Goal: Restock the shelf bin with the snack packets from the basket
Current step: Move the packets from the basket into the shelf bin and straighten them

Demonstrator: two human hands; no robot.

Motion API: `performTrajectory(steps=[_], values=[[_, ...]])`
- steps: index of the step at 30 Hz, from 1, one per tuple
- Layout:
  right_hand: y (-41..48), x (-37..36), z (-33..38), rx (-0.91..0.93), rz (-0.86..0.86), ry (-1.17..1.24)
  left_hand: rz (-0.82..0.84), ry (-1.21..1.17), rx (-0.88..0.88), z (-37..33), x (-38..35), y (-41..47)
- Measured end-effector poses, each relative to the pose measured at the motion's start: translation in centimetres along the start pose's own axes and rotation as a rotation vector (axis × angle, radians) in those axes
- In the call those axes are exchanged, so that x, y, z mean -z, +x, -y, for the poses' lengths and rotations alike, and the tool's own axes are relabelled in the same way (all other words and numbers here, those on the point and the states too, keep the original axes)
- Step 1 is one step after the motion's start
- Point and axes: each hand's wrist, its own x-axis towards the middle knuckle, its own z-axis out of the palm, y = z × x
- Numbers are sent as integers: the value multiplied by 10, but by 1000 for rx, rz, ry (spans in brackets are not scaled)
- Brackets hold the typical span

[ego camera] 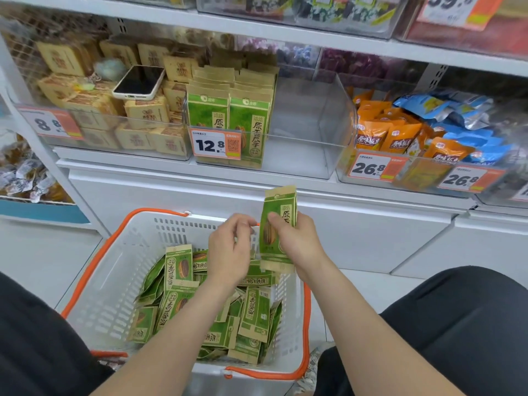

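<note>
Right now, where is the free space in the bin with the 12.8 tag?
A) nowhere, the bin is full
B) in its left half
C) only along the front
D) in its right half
D: the packets stand in rows in the left half of the bin, and its right half holds nothing.

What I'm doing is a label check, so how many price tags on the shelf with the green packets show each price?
8.8 tag: 1
12.8 tag: 1
26.8 tags: 2
Total: 4
One more tag at the right edge is cut off and unreadable, so it is not counted.
</note>
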Motion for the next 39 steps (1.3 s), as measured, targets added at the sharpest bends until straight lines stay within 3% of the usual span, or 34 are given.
performTrajectory(steps=[4,8,10,12,16,20,22,25,28,31,36,39], values=[[-14,-5,32,84,117,91,-51,-130,73,-35,0,23],[-21,-11,66,218,114,115,-172,-14,-66,-69,1,39],[-21,-10,85,306,84,-12,-204,-22,-119,-82,4,50],[-17,-10,102,346,50,-137,-169,-156,-110,-94,10,65],[-9,-6,135,330,38,-115,-13,-468,58,-122,23,92],[9,-3,163,420,-104,-219,44,-264,-112,-136,36,119],[22,-2,174,396,-163,-146,53,-149,-176,-141,43,132],[36,-8,189,166,-114,201,-52,-49,-238,-148,41,144],[44,-19,196,-31,-92,434,-179,-114,-148,-159,32,150],[55,-23,192,-36,-161,402,-192,-118,-165,-161,24,154],[69,-22,186,-67,-189,419,-127,132,-234,-150,11,153],[76,-15,184,-18,-202,349,-129,-34,-191,-151,9,154]])
